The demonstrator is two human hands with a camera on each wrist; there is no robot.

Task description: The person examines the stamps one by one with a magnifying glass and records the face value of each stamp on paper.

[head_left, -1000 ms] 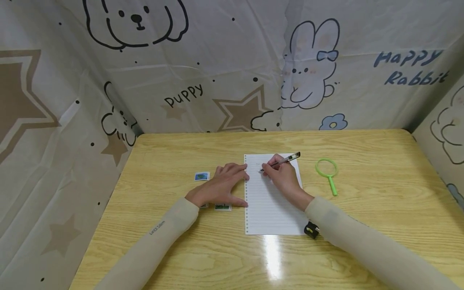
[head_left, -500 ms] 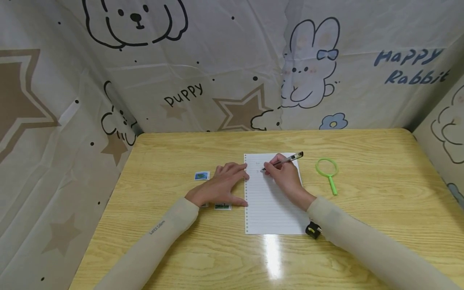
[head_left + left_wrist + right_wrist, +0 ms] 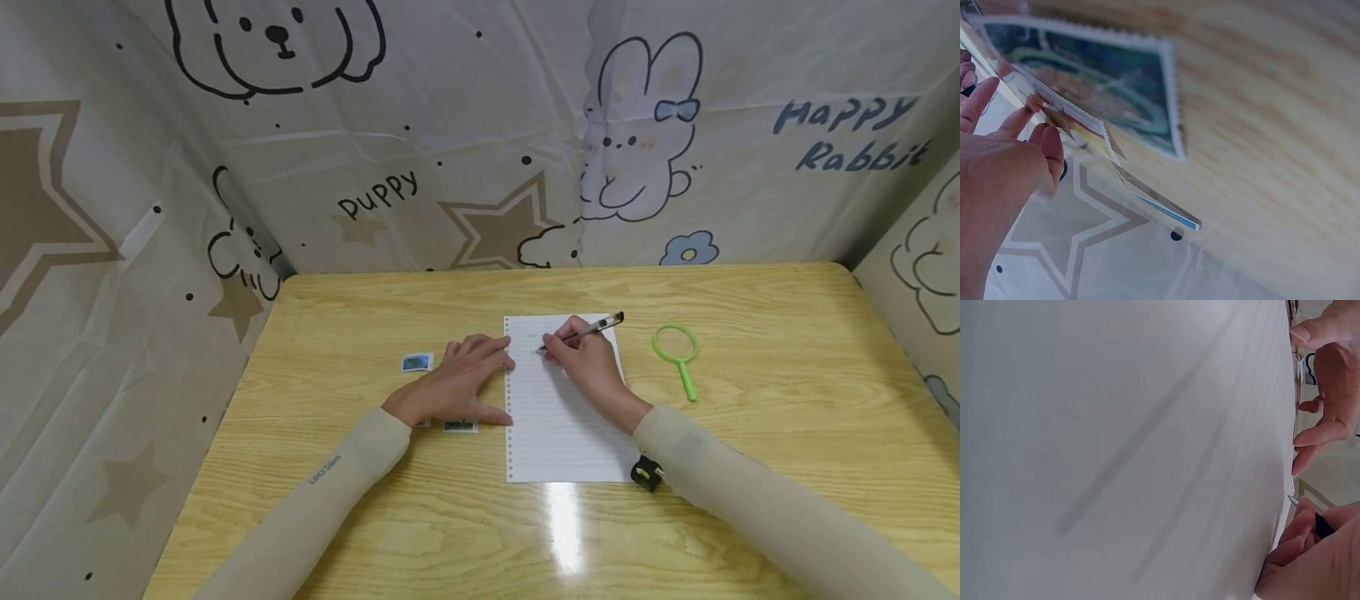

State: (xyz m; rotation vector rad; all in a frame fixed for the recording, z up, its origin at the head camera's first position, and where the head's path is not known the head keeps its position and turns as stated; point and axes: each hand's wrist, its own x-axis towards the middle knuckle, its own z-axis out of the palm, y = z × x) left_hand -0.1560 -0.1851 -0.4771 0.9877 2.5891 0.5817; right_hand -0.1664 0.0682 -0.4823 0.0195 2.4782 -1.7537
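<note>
A sheet of white lined paper point(image 3: 562, 433), punched with holes down its left side, lies on the wooden table. My right hand point(image 3: 588, 367) grips a black-tipped pen point(image 3: 592, 327), its point at the upper left of the sheet beside faint small writing. Spread across the sheet's left edge, my left hand point(image 3: 461, 383) rests with fingers and thumb extended, fingertips at the paper. Stamps lie around that hand: a blue one point(image 3: 417, 362) beyond the wrist, a green one point(image 3: 461, 426) below the palm, and another partly hidden by the wrist. A green stamp point(image 3: 1097, 81) looms large in the left wrist view.
A green magnifying glass point(image 3: 680, 358) lies right of the paper. At the sheet's lower right corner, a small black object point(image 3: 647, 472) sits partly under the right sleeve. Printed cloth walls point(image 3: 480, 150) stand along the table's back and sides.
The pen and right hand shift slightly right, then back left, over the upper part of the sheet. Faint marks show at the second written line. The left hand stays in place.
</note>
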